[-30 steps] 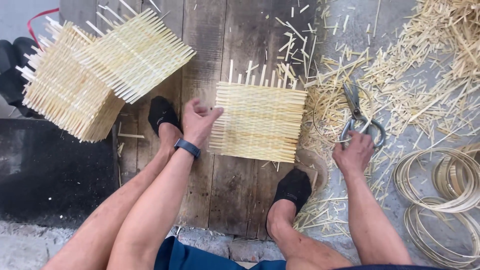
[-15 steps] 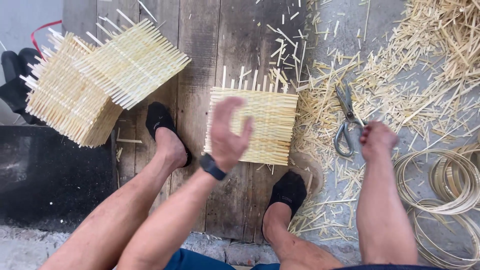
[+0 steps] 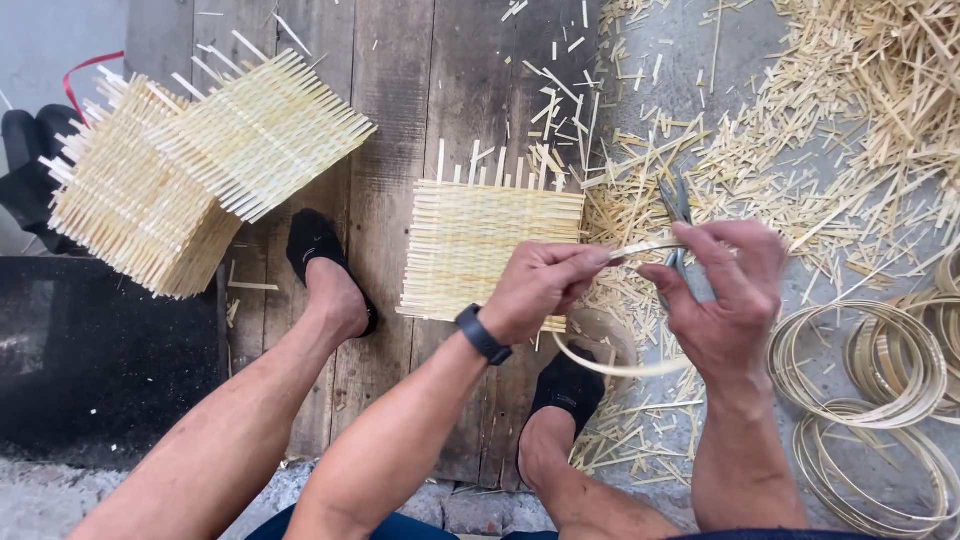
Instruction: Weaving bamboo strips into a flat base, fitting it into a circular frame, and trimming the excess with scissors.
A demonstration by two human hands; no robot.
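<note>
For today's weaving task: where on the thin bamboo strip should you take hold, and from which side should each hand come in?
Grip the bamboo strip near its free ends, where they meet above the loop. The left hand pinches from the left, the right hand from the right. The strip is thin, flat and springy, and its loop sags below, so pinching the flat faces probably keeps the curve in check.

Woven mat (image 3: 480,250): pale straw yellow, fine horizontal ribbing crossed by upright slats. Stacked mats (image 3: 190,180): same pale yellow, same ribbed weave. Strip (image 3: 610,366) held in the hands: light tan, plain. Coiled hoops (image 3: 870,385): pale tan with a greenish cast, plain concentric rings. Loose offcuts (image 3: 820,110): straw yellow, scattered without pattern. Plank floor (image 3: 400,90): weathered grey-brown with dark lengthwise grain. Shoes (image 3: 312,245): solid black. Wristband (image 3: 482,334): solid black. Scissors (image 3: 676,205): dull grey metal. Cord (image 3: 90,68): red. Ground at right (image 3: 700,60): plain grey.
</note>
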